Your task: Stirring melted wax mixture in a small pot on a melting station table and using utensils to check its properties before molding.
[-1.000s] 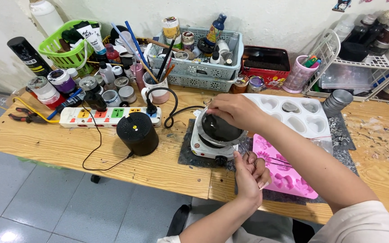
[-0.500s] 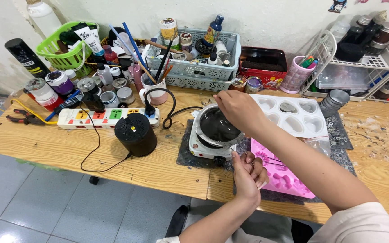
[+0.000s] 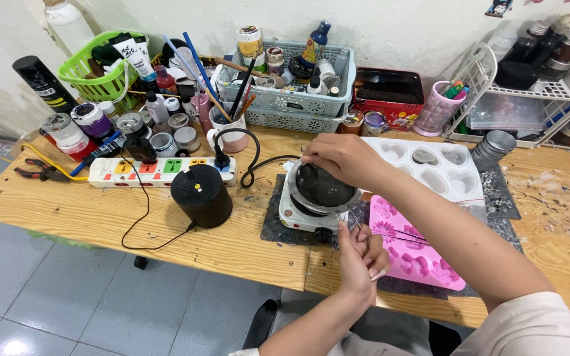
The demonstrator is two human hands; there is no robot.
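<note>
Right hand (image 3: 344, 158) pinches the rim of a light, rigid, likely hot metal melting pot (image 3: 321, 188); left hand (image 3: 359, 257) grips thin wire-like tool.

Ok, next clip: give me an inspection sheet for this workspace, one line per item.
Surface: wooden table, dark mats under the work area, pale stains at the right end.
Job's things: metal pot with dark contents on a small white hotplate; thin wire.
Clutter: pink mould, white heart mould, black speaker, green basket, grey basket, jars, brushes, pliers.
Grippers: right hand over the pot's rim, what it pinches cannot be told; left hand pinches the wire.
Cables: power strip with a black plug; thin black lead to the speaker; yellow cord at left.
Surroundings: white wall, tiled floor, wire rack at right.
</note>
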